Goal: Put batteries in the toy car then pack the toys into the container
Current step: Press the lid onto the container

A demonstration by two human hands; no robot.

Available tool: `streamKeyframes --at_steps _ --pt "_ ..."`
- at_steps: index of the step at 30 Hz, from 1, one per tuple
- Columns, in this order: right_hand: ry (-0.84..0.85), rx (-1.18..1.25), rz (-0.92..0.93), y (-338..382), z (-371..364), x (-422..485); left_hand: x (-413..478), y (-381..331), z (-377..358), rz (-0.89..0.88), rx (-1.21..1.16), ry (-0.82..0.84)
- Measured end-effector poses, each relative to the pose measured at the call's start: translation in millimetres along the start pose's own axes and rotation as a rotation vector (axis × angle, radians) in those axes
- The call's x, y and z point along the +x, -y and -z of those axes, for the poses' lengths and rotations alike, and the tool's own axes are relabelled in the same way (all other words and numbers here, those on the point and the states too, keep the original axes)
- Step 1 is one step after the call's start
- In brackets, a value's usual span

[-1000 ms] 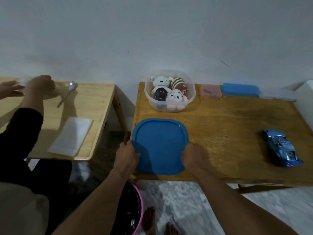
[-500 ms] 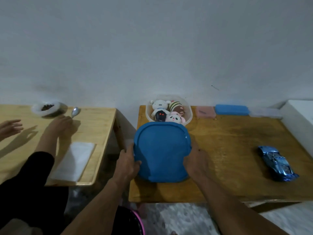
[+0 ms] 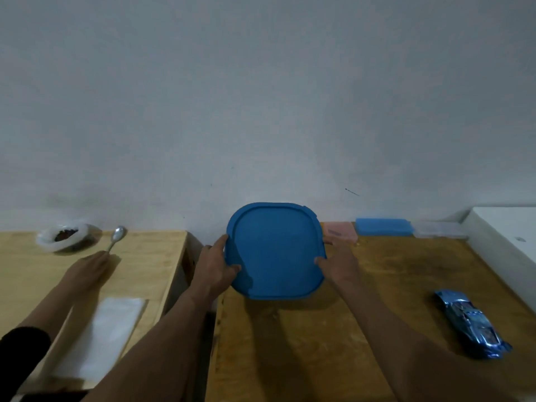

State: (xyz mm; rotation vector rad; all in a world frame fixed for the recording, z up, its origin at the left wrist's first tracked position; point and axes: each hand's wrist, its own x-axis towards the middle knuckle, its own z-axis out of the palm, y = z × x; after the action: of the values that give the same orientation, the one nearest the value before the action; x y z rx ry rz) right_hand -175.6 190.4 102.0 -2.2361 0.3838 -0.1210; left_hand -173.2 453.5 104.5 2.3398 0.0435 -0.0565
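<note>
1. Your left hand (image 3: 216, 265) and right hand (image 3: 339, 262) both hold the rounded-square blue plastic lid (image 3: 275, 250), one on each side edge. On each hand the thumb lies on the top face and the other fingers go around the rim, so both hands are grasping the lid, not released.
2. The lid is near the back of the brown wooden table (image 3: 377, 285), close to the wall. The container is hidden behind the lid, so I cannot tell if the lid is already seated on it or only held over it.
3. The shiny metallic-blue toy car (image 3: 471, 323) lies on the table at your right, well apart from the lid. It is outside the container. I cannot see from here if the batteries are inside it.
4. In my judgement the step in hand is closing the container. Because the car is not packed, the task looks not finished.
5. The next move calls for lining up the corners of the lid with the container rim and pressing evenly. If the car must also go inside, the lid should stay off until it is in.
6. Against the wall, just right of the lid, are a flat pink box (image 3: 339, 232) and a flat blue box (image 3: 384, 226).
</note>
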Motion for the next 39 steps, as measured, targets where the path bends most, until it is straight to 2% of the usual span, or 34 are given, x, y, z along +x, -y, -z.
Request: streamKeyframes --at_steps 7,17,25,30,39 --pt "0.096 0.163 -0.021 -4 6 63 52 -26 -6 0.012 0.012 -0.018" --pt "0.217 0.072 -0.035 -14 8 128 88 -47 -31 0.114 -0.055 -0.019" --pt "0.33 0.066 -0.065 -16 -13 147 102 -38 -37 0.237 -0.062 -0.012" --pt "0.34 0.054 -0.073 -16 -20 156 113 -31 -37 0.299 -0.118 -0.004" --pt "0.349 0.037 -0.081 -17 -19 152 115 -29 -38 0.274 -0.115 0.024"
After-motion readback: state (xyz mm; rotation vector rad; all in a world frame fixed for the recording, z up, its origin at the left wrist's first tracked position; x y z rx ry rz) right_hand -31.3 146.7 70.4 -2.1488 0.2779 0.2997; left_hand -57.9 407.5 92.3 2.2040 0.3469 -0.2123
